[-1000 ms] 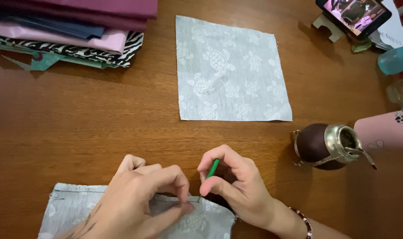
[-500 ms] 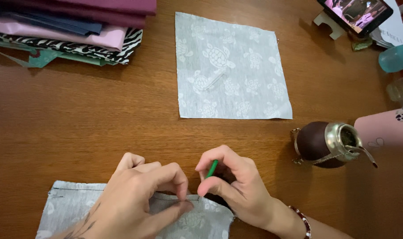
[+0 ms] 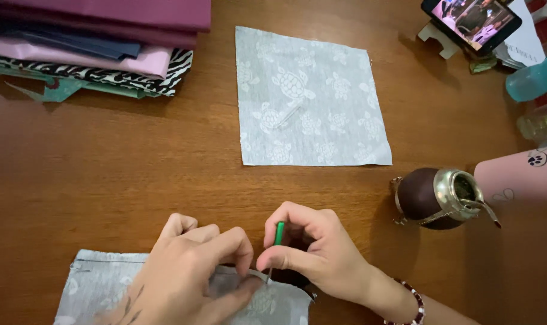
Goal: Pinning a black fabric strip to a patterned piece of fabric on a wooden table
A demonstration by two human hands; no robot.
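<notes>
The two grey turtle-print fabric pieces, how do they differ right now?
The far fabric square lies flat and untouched in mid-table; the near fabric piece sits at the table's edge, pressed by the left hand, with the right hand holding a green tool on it. Both share the grey turtle print.

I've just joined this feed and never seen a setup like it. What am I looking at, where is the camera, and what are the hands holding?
There is no machine here: a person works with two bare hands, filmed by one camera on their head, looking down at a wooden table. The left hand presses on a grey patterned cloth piece at the near edge. The right hand pinches a thin green tool at that cloth. Farther off lie a grey turtle-print square, a stack of folded fabrics, a brown gourd cup and a phone on a stand.
</notes>
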